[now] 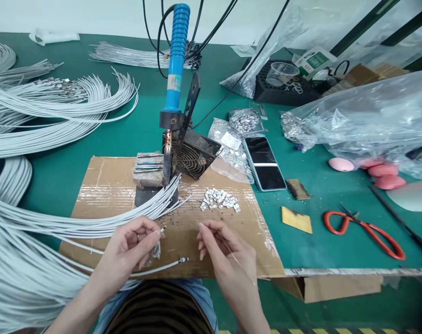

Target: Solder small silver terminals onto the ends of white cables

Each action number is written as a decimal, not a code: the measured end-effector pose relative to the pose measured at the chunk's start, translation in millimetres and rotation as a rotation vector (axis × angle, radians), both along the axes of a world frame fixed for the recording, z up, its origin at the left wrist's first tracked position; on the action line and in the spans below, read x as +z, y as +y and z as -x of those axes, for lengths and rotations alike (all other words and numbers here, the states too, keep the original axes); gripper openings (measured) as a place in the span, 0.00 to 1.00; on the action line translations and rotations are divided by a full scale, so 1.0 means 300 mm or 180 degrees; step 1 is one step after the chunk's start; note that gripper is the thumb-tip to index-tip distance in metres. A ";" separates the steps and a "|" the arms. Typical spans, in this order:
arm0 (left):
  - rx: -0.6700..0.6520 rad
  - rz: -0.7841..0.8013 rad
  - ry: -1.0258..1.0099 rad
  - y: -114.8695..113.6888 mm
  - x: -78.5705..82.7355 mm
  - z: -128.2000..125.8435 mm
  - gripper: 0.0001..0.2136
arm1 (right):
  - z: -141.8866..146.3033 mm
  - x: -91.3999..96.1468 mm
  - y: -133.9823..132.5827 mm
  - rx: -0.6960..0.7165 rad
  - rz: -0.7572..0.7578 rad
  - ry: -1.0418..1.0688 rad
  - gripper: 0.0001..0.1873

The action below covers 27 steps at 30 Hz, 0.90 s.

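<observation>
My left hand [132, 248] is closed in a pinch on the tip of a white cable [162, 229], near the front of a cardboard sheet [102, 185]. My right hand [219, 248] is pinched shut on a thin wire [238, 264] that runs back over the wrist. A fan of white cables [92, 225] lies from the left up to the base of a blue-handled soldering iron [178, 55] mounted upright in a stand. A small pile of metal terminals [219, 199] lies just beyond my right hand. Another cable with a terminal end [183, 260] rests between my hands.
A small fan [193, 157] stands behind the iron. A phone [264, 162], bags of terminals [245, 121], orange scissors [366, 229], a yellow pad [296, 219] and plastic bags [364, 118] lie to the right. Bundles of white cables [50, 97] cover the left.
</observation>
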<state>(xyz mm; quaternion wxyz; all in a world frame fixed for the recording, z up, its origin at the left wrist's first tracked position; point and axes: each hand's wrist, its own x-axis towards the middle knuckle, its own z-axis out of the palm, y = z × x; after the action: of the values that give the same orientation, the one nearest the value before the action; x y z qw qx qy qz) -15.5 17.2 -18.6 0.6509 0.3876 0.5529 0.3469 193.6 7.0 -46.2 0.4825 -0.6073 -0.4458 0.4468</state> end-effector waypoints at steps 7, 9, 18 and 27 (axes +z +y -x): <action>0.0018 -0.0036 -0.0190 -0.007 0.021 0.000 0.15 | 0.116 0.079 0.030 0.0575 0.0088 0.0722 0.06; -0.0047 -0.0111 -0.0259 -0.010 0.011 0.003 0.14 | 0.129 0.088 0.031 0.0623 0.0149 0.0917 0.07; 0.0044 -0.0193 -0.0091 -0.011 0.020 -0.012 0.15 | 0.146 0.092 0.024 0.0611 0.0190 0.1134 0.07; 0.0319 -0.0441 0.0221 -0.039 0.000 -0.020 0.10 | 0.111 0.077 0.025 0.0130 -0.0169 0.0954 0.07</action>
<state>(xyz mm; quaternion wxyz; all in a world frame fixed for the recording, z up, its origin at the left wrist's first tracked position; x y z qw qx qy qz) -9.5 5.4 -18.6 0.5849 0.4153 0.5685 0.4028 160.2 14.4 -23.1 0.5504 -0.5115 -0.3927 0.5303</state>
